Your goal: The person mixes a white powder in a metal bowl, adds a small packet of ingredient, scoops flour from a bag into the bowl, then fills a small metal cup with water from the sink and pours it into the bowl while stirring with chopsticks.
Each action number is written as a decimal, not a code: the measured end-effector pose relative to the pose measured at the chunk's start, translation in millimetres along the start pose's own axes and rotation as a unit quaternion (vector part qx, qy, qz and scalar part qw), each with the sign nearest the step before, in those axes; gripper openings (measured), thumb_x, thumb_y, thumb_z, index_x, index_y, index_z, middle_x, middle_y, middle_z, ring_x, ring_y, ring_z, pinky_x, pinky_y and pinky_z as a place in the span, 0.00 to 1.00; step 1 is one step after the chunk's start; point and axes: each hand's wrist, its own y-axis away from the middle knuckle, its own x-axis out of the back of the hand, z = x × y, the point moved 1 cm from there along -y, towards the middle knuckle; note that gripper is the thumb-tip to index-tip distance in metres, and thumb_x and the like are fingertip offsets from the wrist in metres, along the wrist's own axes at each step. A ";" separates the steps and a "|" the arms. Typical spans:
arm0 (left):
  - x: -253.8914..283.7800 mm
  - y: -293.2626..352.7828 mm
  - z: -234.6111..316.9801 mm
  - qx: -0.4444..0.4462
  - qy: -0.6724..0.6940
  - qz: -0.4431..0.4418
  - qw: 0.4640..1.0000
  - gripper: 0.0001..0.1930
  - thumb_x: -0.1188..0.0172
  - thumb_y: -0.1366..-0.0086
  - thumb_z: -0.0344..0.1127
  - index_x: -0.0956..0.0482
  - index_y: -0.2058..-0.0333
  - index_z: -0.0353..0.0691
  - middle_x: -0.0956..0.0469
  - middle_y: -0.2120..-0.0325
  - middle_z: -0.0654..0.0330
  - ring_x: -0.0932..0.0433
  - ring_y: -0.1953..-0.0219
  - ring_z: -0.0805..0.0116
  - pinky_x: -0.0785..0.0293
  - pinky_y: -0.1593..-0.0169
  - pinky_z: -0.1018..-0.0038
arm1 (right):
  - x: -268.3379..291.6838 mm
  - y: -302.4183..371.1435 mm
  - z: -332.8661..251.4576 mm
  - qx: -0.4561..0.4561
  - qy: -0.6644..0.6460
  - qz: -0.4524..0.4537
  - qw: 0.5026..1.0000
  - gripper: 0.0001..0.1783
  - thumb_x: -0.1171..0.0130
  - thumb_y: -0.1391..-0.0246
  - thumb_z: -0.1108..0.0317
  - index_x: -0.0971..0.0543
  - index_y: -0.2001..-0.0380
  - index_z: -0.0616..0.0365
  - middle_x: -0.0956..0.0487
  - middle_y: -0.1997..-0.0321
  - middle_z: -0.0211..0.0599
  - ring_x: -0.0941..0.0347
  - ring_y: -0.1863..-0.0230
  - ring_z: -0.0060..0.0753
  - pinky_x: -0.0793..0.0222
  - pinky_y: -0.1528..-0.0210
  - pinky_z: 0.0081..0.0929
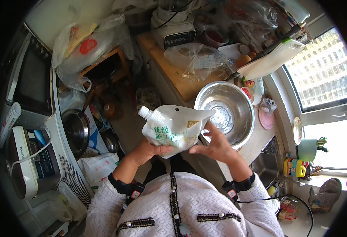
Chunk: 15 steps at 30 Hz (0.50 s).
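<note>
I hold a white spouted pouch [173,128] with a white screw cap and green print in front of my body. Its spout points up and to the left, with the cap on. My left hand [144,152] grips the lower left side, thumb across the front. At the pouch's right edge is my right hand [219,144], its thumb by the lower corner and its fingers partly behind the pouch. Just beyond that hand stands a large steel bowl [200,98] on the counter. White patches, perhaps residue or glare, show on its bottom.
A wooden board [153,51] bears a clear plastic bag [197,59] and a white appliance [173,25]. To the right are a pink round lid [266,118], a sink [265,168] and a window [319,67]. A microwave [31,75] and a steel pan [75,132] stand left.
</note>
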 end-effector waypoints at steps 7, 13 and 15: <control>0.1 4.9 -7.8 0.045 -0.035 -0.107 0.993 0.30 0.31 0.45 0.37 0.32 0.45 0.39 0.27 0.50 0.62 0.30 0.47 0.70 0.33 0.44 0.72 | -36.4 26.5 26.0 -0.075 -0.106 -0.018 0.991 0.26 0.28 0.58 0.71 0.24 0.54 0.64 0.21 0.57 0.32 0.27 0.55 0.26 0.32 0.49 0.27; 13.1 -24.9 -24.6 0.060 -0.082 -0.123 0.987 0.32 0.35 0.41 0.36 0.38 0.40 0.37 0.29 0.48 0.58 0.30 0.46 0.69 0.33 0.44 0.72 | 3.9 75.6 51.4 -0.107 -0.244 0.229 0.936 0.19 0.32 0.59 0.80 0.22 0.60 0.62 0.20 0.59 0.33 0.24 0.59 0.27 0.27 0.55 0.27; 28.8 -35.1 -34.4 0.104 -0.098 -0.096 0.985 0.31 0.38 0.39 0.38 0.38 0.40 0.38 0.28 0.48 0.58 0.28 0.47 0.70 0.31 0.46 0.73 | 38.0 95.8 65.4 -0.104 -0.231 0.320 0.913 0.19 0.37 0.60 0.83 0.23 0.60 0.63 0.20 0.59 0.34 0.24 0.61 0.28 0.27 0.58 0.26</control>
